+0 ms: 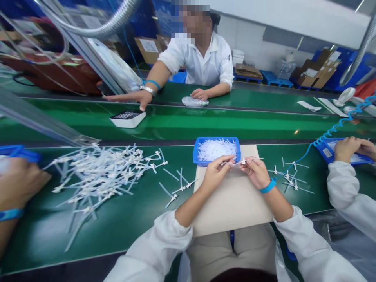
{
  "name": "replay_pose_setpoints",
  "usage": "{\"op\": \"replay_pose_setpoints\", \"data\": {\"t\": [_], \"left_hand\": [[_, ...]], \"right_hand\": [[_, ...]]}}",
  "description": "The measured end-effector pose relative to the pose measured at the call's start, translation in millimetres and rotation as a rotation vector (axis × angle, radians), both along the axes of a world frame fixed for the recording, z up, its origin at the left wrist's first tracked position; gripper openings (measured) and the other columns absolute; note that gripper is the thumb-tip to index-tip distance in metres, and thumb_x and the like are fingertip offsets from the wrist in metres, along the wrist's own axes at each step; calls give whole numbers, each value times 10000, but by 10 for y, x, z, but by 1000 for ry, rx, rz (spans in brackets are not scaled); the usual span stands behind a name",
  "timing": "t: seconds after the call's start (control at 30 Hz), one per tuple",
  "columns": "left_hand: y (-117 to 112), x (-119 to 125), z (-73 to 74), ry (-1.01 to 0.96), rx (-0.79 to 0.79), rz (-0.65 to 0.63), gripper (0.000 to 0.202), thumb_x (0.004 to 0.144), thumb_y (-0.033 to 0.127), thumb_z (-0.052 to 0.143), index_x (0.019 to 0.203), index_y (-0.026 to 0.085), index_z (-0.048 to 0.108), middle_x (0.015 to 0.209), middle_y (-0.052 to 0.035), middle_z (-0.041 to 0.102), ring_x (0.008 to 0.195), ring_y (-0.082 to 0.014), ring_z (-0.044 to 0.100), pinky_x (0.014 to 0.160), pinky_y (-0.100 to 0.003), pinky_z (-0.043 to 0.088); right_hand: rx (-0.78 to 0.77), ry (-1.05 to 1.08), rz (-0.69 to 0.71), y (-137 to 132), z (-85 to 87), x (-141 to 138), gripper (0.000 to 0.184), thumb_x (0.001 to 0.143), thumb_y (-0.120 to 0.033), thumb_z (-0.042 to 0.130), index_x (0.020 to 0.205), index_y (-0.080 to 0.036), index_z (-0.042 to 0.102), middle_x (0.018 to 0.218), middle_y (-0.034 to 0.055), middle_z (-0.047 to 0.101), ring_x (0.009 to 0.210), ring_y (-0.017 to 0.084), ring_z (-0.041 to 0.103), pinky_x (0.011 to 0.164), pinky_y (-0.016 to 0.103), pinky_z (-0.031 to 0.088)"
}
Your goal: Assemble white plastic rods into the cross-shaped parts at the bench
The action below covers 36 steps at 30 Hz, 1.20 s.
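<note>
My left hand point(218, 171) and my right hand point(256, 170) meet over a beige board point(232, 203), fingertips pinched. Between them is a small white fitting point(243, 161) with thin tubing; the right fingers grip the fitting, the left fingers hold a thin piece of tubing reaching toward it. Whether the two are joined is too small to tell. Just beyond my left hand sits a blue tray point(195, 154) full of short, translucent white tube pieces point(217, 149).
A large heap of tubes with white fittings point(102, 172) lies left, with several more point(290, 180) right. Co-workers' hands point(23, 184) point(349, 149) flank me. Across the green conveyor point(249, 125), a person point(205, 62) reaches over a white box point(128, 119). A coiled blue hose point(331, 131) hangs right.
</note>
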<state>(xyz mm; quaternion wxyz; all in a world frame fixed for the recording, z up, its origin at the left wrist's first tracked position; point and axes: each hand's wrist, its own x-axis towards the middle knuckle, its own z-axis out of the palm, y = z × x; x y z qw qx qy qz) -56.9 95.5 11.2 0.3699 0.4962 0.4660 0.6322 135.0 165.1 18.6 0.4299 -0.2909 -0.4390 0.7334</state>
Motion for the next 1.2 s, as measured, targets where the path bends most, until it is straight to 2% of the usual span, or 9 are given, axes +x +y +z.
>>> {"op": "replay_pose_setpoints", "data": {"t": [0.2, 0.33, 0.5, 0.6, 0.73, 0.83, 0.93, 1.07, 1.2], "left_hand": [[71, -26, -68, -284, 11, -166, 513, 887, 315, 797, 1375, 173, 721, 1229, -147, 784, 1013, -244, 767, 939, -399, 629], [103, 1, -84, -453, -19, -234, 597, 893, 393, 849, 1423, 186, 671, 1292, -164, 764, 1060, -247, 774, 1008, -421, 617], [80, 43, -20, -456, -19, -262, 663, 956, 449, 808, 1517, 213, 546, 1329, -188, 759, 1070, -248, 788, 1011, -426, 621], [40, 41, 7, -253, 25, -144, 534, 1055, 436, 659, 1517, 208, 517, 1355, -187, 751, 1050, -246, 797, 975, -425, 635], [8, -6, -28, 208, 181, 111, 427, 1125, 284, 459, 1545, 215, 498, 1464, -168, 700, 1297, -260, 721, 1150, -463, 549], [21, -57, -84, 436, 256, 142, 510, 1103, 183, 414, 1609, 221, 455, 1548, -148, 646, 1473, -251, 594, 1257, -480, 461], [40, -91, -122, 525, 258, 95, 565, 1079, 151, 415, 1638, 226, 450, 1616, -139, 584, 1504, -248, 563, 1251, -454, 478], [16, -82, -108, 510, 281, 25, 619, 1057, 124, 439, 1664, 244, 438, 1619, -124, 583, 1489, -261, 582, 1242, -446, 498], [-62, -38, -54, 536, 350, -18, 648, 1057, 98, 446, 1682, 267, 410, 1609, -115, 594, 1517, -273, 552, 1285, -496, 455]], "right_hand": [[164, -186, -290, 108, 137, 915, 327, 823, -489, 897, 935, -207, 776, 791, 26, 729, 682, 158, 696, 552, 247, 546], [310, -615, -251, 289, 295, 1600, 411, 827, -579, 841, 947, -192, 765, 671, 6, 650, 566, 162, 597, 520, 286, 490], [434, -1000, -464, 443, 450, 1912, 659, 795, -638, 817, 1240, -157, 745, 679, -10, 633, 581, 175, 571, 550, 307, 476], [497, -892, -428, 338, 484, 1642, 621, 883, -603, 757, 1324, -167, 724, 745, 3, 647, 622, 170, 574, 572, 306, 481], [450, -583, 27, 79, 376, 832, 483, 952, -530, 741, 1317, -214, 743, 855, 35, 704, 679, 172, 619, 611, 317, 527], [353, -383, 215, -33, 197, 169, 522, 883, -547, 826, 1293, -231, 759, 1005, 66, 758, 709, 172, 678, 605, 307, 559], [260, -246, 205, -78, 28, -287, 487, 846, -576, 861, 1185, -233, 795, 1001, 61, 782, 700, 164, 695, 587, 279, 568], [81, -122, 123, -148, -71, -466, 449, 823, -576, 893, 1087, -222, 809, 840, 32, 770, 666, 152, 681, 582, 251, 566], [-86, -8, 184, -240, -69, -422, 421, 812, -574, 910, 961, -198, 792, 789, 27, 739, 656, 144, 658, 545, 232, 534]]}}
